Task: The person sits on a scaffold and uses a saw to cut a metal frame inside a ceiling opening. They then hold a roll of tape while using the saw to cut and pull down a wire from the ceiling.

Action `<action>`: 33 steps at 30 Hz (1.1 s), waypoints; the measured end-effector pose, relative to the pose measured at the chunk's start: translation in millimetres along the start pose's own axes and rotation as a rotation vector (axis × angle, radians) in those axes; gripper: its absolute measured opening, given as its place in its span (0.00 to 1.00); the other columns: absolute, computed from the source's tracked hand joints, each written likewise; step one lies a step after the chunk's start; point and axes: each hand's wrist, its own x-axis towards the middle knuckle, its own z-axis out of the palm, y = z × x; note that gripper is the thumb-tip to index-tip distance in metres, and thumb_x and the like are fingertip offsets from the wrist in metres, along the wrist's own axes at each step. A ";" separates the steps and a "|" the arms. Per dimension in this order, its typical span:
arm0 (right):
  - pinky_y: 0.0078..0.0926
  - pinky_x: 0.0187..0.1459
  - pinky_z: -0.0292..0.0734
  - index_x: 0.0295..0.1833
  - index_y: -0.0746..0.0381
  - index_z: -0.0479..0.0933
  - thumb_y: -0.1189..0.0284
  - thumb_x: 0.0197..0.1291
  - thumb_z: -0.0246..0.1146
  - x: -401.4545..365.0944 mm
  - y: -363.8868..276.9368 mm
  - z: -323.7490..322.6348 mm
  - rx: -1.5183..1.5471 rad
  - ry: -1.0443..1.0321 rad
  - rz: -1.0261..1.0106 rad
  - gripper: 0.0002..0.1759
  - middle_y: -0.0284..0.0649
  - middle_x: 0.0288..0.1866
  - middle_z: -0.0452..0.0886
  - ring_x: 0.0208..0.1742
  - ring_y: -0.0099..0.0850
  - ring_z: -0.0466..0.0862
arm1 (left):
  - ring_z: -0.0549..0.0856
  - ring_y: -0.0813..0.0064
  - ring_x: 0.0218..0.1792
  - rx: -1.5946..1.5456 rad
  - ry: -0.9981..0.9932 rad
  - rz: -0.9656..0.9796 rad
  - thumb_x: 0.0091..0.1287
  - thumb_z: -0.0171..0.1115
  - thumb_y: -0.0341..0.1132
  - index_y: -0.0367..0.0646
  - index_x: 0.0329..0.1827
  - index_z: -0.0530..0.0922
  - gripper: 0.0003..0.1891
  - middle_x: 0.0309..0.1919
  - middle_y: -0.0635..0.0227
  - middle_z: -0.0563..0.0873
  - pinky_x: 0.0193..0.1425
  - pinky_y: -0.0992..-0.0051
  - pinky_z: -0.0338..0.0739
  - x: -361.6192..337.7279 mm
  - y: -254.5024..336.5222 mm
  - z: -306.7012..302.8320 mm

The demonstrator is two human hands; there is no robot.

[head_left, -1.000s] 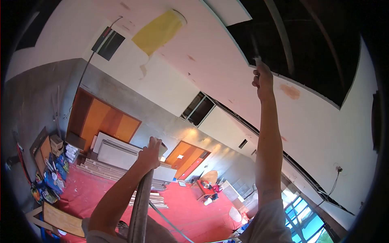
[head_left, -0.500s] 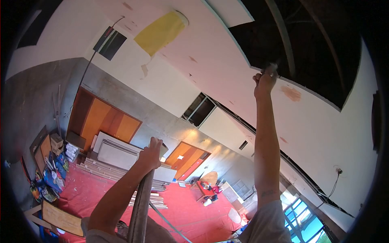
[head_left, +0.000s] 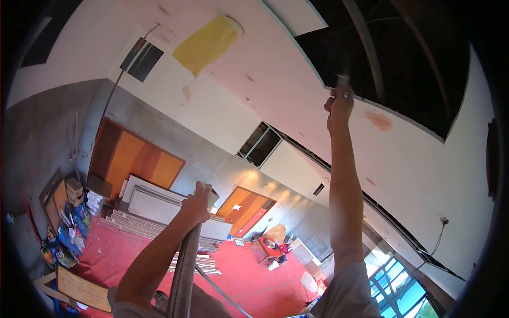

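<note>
Shifted slightly left along the smooth white ceiling board (head_left: 297,79) edge, right hand (head_left: 339,108) holds a small blurred tool (head_left: 343,80) in its grip; left hand (head_left: 197,201) grip wraps the round grey pole (head_left: 183,270).

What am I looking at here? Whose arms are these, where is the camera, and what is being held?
The camera sits on a person's head, looking up; its wide lens bends the room. Both bare arms are that person's own. The left hand grips the top of a grey upright pole. The right hand is raised to the edge of a white ceiling panel, beside a dark opening, and holds a small tool, too blurred to name. Far below lies a red floor with boards.
</note>
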 end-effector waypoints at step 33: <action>0.24 0.21 0.62 0.55 0.61 0.70 0.64 0.73 0.55 21.7 -6.3 -22.1 0.022 0.065 -0.142 0.13 0.35 0.28 0.70 0.18 0.22 0.64 | 0.80 0.44 0.57 -0.003 -0.008 -0.010 0.50 0.72 0.33 0.55 0.78 0.51 0.52 0.77 0.52 0.49 0.56 0.53 0.79 3.1 -2.8 3.4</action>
